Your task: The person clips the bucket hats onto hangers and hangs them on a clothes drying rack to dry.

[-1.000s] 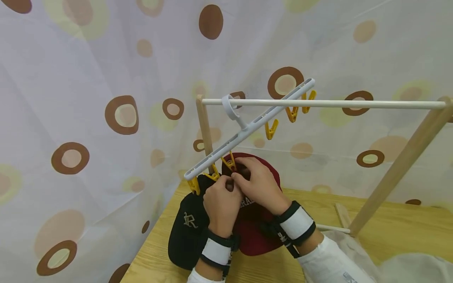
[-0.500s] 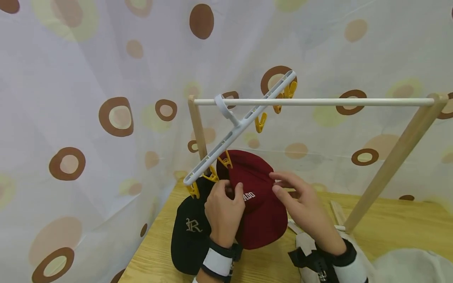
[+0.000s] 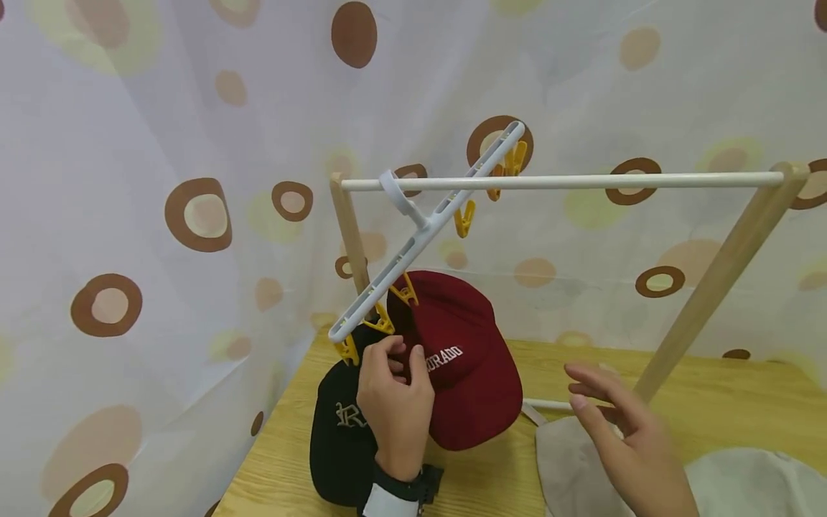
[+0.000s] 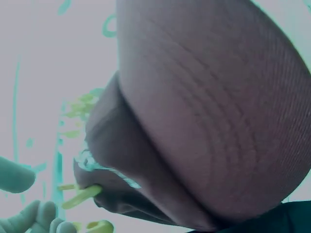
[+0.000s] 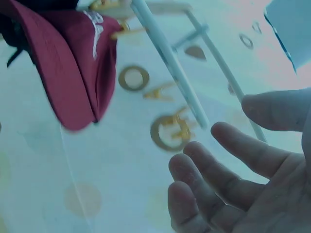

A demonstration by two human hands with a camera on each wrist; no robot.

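2 caps are hanging from the white hanger [image 3: 423, 233]: the red cap [image 3: 465, 359] just clipped, left hand [image 3: 394, 402] pinching its edge below the hanger; right hand [image 3: 623, 438] spreading wide over a beige cap [image 3: 565, 459].

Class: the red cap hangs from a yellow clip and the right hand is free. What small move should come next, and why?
Probably lower the right hand onto the beige cap lying on the table just beneath it. The red cap already hangs from a yellow clip on the white hanger, beside the black cap, and other yellow clips hang free. The left hand touches the red cap.
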